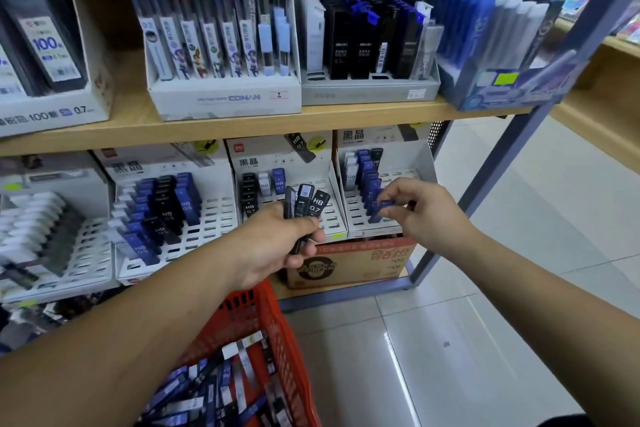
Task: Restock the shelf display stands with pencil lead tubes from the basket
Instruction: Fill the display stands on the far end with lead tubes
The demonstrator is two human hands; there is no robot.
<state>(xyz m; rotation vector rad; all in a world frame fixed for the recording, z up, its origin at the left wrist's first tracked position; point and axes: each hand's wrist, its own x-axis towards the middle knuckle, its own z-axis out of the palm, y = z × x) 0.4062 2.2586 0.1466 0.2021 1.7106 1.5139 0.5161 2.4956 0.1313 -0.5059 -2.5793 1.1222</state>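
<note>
Three white stands under the wooden shelf (pixel 242 125) carry the header 黑晶. Some tubes in the left stand (pixel 214 215) read HB 0.5, and those in the middle stand (pixel 332 215) read HB 0.7. On the shelf, a white box (pixel 228 99) is printed CONAN with a tag reading 2, and the far-left box (pixel 52 114) reads 100 and 0.7. The left hand (pixel 273 246) grips a fan of black tubes (pixel 313 203) in front of the middle stand; the front one is marked HB 0.7. The right hand (pixel 424 210), apart from the left, pinches a blue tube (pixel 381 209) between thumb and fingertips over the slots of the right stand (pixel 398 180). Under the left forearm, the red basket (pixel 273 319) holds a heap of loose tubes (pixel 207 388) in blue, black and white.
</note>
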